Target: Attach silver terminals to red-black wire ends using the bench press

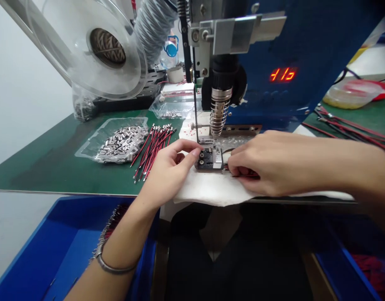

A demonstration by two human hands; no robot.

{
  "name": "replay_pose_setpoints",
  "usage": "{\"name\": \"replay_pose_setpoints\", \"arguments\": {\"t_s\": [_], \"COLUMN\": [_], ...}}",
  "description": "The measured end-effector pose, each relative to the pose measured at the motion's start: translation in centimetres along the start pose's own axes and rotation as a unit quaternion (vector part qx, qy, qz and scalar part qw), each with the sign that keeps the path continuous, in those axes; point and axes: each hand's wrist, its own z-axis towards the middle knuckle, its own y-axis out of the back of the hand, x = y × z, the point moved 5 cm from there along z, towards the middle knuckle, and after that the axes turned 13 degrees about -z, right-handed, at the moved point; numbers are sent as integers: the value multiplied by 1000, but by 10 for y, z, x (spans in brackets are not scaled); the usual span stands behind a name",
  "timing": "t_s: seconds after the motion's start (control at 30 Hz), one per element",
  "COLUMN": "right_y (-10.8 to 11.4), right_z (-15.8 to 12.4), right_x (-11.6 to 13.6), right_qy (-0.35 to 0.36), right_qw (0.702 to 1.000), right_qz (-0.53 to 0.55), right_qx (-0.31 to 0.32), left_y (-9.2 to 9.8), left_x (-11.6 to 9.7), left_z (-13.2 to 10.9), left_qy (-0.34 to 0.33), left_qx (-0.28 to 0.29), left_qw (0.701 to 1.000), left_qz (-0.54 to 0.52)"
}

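Note:
Thumb and forefinger of my left hand (167,167) are pinched together at the left edge of a small black metal fixture (207,161); whatever lies between the fingertips is hidden. On the fixture's right side, my right hand (264,163) is closed around a thin red and black wire (250,175), mostly covered by the fingers. A soldering head with a coil spring (221,110) points down just above the fixture. Under both hands lies a white cloth (214,190). A bunch of red and black wires with metal ends (154,150) rests left of my left hand.
A clear plastic tray (85,148) of small metal parts sits at left, with a second clear tray (154,106) behind. A fume extraction hood (70,54) hangs upper left. The blue machine body (274,100) stands at right. Blue bins (67,225) flank the table's front edge.

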Motion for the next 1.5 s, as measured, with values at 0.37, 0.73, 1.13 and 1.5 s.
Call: {"name": "replay_pose_setpoints", "arguments": {"t_s": [0.37, 0.73, 1.13, 1.5], "right_y": [3, -3, 2, 17], "right_z": [8, 5, 0, -7], "right_x": [-37, -49, -48, -40], "right_qy": [8, -60, 11, -19], "right_qw": [991, 991, 970, 959], "right_qz": [131, 17, 68, 78], "right_qx": [12, -122, -234, -273], "left_y": [1, -1, -4, -2], "left_x": [1, -7, -9, -7], "left_z": [2, -1, -3, -3], "left_qy": [8, -8, -38, -21], "left_qx": [-13, -35, -70, -78], "left_qw": [999, 999, 997, 996], "left_qz": [-41, -6, 23, 26]}}
